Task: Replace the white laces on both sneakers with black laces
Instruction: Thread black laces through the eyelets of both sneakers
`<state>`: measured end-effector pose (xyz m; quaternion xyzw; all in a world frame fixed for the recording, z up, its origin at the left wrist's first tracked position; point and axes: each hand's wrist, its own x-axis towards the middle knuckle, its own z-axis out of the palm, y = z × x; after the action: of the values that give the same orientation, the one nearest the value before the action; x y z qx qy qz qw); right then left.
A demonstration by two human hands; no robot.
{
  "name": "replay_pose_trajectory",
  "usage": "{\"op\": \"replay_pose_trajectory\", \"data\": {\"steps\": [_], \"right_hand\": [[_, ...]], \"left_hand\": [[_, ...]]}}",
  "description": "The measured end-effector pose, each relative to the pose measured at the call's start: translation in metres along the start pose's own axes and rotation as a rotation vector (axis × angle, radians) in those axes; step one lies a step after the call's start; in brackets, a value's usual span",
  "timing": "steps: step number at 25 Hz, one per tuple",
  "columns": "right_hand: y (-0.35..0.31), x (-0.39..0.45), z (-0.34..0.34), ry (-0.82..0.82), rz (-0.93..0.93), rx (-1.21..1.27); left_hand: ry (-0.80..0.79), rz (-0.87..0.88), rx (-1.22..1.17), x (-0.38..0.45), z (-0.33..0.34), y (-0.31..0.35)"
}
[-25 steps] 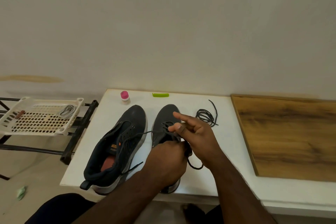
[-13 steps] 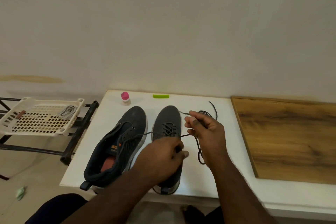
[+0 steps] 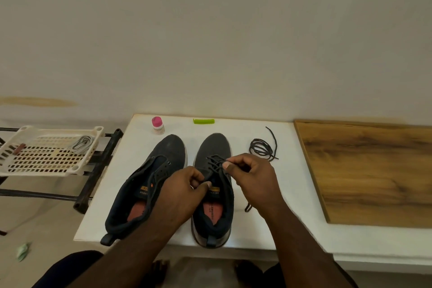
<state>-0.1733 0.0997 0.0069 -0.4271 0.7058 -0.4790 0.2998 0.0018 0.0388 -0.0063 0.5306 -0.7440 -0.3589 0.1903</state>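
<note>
Two dark grey sneakers stand side by side on the white table [image 3: 261,227], toes toward the wall. The left sneaker [image 3: 149,180] has open eyelets with no lace. The right sneaker [image 3: 214,147] carries a black lace [image 3: 216,162] crossed through its upper eyelets. My left hand [image 3: 180,194] pinches the lace at the tongue. My right hand [image 3: 253,177] pinches the lace just above the eyelets, and a loose end [image 3: 248,207] trails on the table below my wrist. A second black lace [image 3: 261,147] lies coiled to the right. White laces [image 3: 83,144] lie in the cream basket.
The cream plastic basket [image 3: 46,166] rests on a black metal rack [image 3: 98,170] left of the table. A pink-capped bottle [image 3: 157,125] and a green clip [image 3: 203,121] sit near the wall. A wooden board [image 3: 374,170] covers the table's right side.
My right hand has come back from the right onto the sneaker's eyelets, and my left hand has moved up to the tongue. The long lace loop beside the shoe has shortened.
</note>
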Motion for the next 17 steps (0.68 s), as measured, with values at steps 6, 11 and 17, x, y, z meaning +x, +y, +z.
{"op": "replay_pose_trajectory", "data": {"steps": [6, 11, 17], "right_hand": [[0.006, -0.005, 0.021, -0.14, 0.0, -0.181], [0.005, -0.004, 0.037, -0.149, -0.04, -0.42], [0.007, -0.003, 0.042, -0.169, -0.108, -0.499]], "left_hand": [[-0.096, -0.114, -0.322, 0.012, -0.004, -0.024], [-0.138, -0.149, -0.468, 0.014, -0.005, -0.027], [-0.164, -0.137, -0.51, 0.011, -0.005, -0.026]]}}
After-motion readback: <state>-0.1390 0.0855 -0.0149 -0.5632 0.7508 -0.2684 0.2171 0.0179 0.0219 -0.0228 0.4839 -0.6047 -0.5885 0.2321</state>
